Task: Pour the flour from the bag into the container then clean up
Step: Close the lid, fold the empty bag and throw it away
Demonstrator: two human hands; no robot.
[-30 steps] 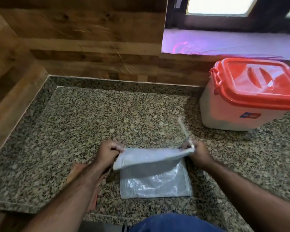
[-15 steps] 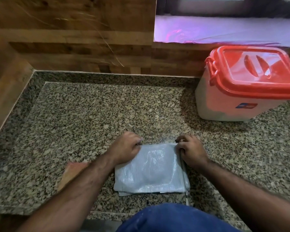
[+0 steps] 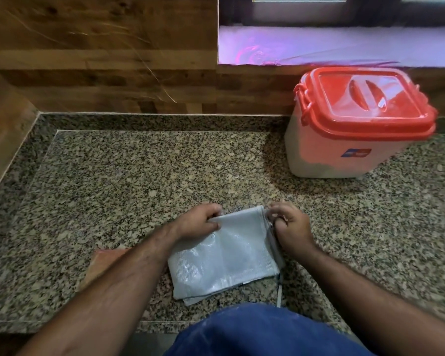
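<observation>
I see the empty bag [image 3: 224,255] folded flat on the surface [image 3: 139,176], both hands pinching its far edge: left hand [image 3: 198,222], right hand [image 3: 290,227]. Container [image 3: 357,124] sits closed, nearer my right.

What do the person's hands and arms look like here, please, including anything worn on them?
Both forearms are bare up to the picture's bottom edge, with no sleeves, gloves or watch showing. The left hand wears nothing that can be seen. The right hand seems to have a thin ring on one finger, though it is too small to be sure. Blue clothing shows between the arms.
</observation>
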